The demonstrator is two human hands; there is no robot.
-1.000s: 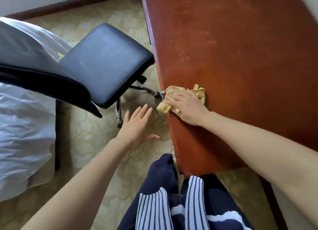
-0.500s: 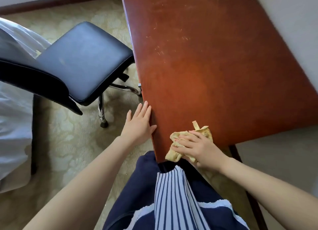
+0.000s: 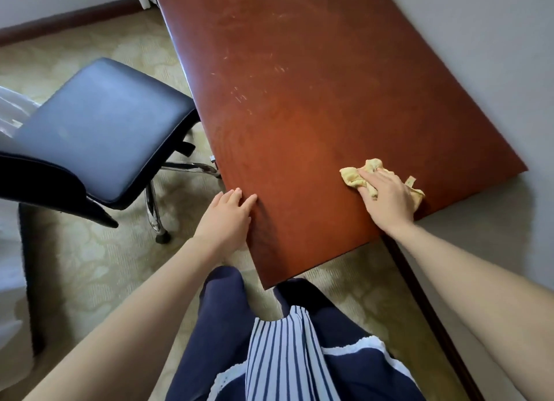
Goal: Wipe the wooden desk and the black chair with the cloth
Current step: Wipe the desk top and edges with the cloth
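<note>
The reddish-brown wooden desk fills the upper middle, its top scratched and bare. A crumpled yellow cloth lies near the desk's near right corner, pressed flat under my right hand. My left hand rests with fingers spread on the desk's near left edge, holding nothing. The black chair stands left of the desk on the carpet, its padded seat facing up and its chrome legs reaching toward the desk.
A grey wall runs along the desk's right side. White bedding lies at the far left behind the chair. Patterned beige carpet covers the floor. My navy and striped clothing shows at the bottom.
My right hand slid the cloth from the desk's left edge down to the near edge, then across to the near right corner. My left hand came to rest on the desk edge.
</note>
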